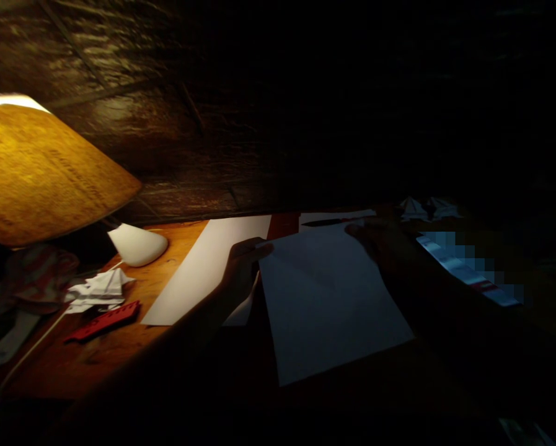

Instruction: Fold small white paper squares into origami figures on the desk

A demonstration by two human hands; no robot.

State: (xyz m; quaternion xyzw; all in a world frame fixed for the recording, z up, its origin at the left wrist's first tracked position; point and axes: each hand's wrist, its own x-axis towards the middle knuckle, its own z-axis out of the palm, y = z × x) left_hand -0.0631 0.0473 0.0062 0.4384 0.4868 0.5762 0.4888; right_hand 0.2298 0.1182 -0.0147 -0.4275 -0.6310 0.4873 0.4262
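A sheet of white paper hangs between my two hands, its near side in shadow. My left hand pinches its upper left corner with the thumb on the near face. At the upper right corner my right hand grips the edge, though darkness hides most of its fingers. Behind the held sheet, a larger white sheet lies on the wooden table. A dark, slim pointed object rests near the back, beyond the top edge of the held paper; its kind is unclear.
At left stands a lamp with a yellow shade and white base, its cord running forward. Near it lie folded white paper and a red notched piece. More folded papers sit back right, beside a bluish, partly pixelated strip.
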